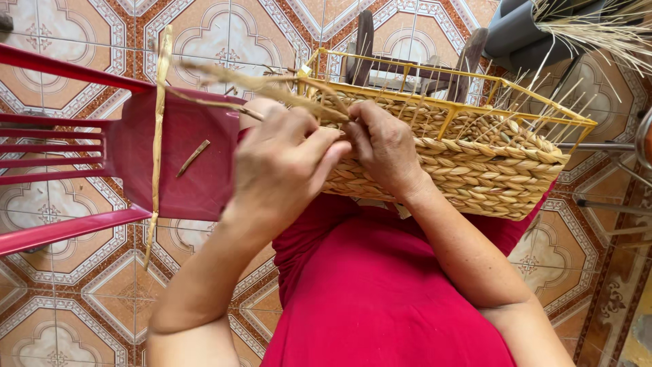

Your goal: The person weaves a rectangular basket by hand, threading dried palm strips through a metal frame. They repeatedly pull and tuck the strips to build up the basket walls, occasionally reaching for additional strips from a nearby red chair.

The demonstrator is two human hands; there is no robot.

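Red-clothed lap (380, 299) nearest cam; red plastic chair (170, 163) at left w/ dried fibre strip (159, 122) hanging over it. L hand (285, 163) & R hand (384, 146) both pinch twisted straw strand (272, 87) at near rim of half-woven basket (475, 170) on yellow wire frame (516, 92), resting on lap.

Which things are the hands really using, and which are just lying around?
In use:
- left hand and right hand, pinching a dried fibre strand
- half-woven basket on its yellow wire frame

Lying about:
- red plastic chair, with a loose strip draped over it
- bundle of dry straw
- patterned tile floor
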